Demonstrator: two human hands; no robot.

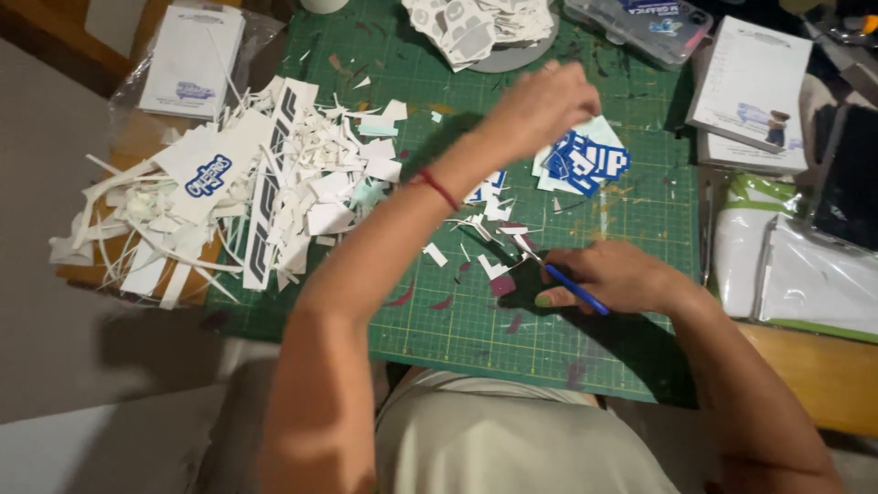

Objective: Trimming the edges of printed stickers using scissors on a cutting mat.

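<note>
My left hand (540,105) reaches across the green cutting mat (457,320) and rests on a small stack of blue and white stickers (585,163) at the mat's right side; its fingers are curled on the stack's top edge. My right hand (608,277) lies low on the mat, shut on a blue-handled craft knife (576,290) whose tip points left toward small white paper scraps (489,265). A red cord is around my left wrist (439,187).
A big heap of white paper offcuts (247,192) covers the mat's left edge. A pile of cut stickers on a round plate (480,27) and a clear plastic case (640,23) stand at the back. Booklets (754,87) and plastic-wrapped packets (796,265) lie on the right.
</note>
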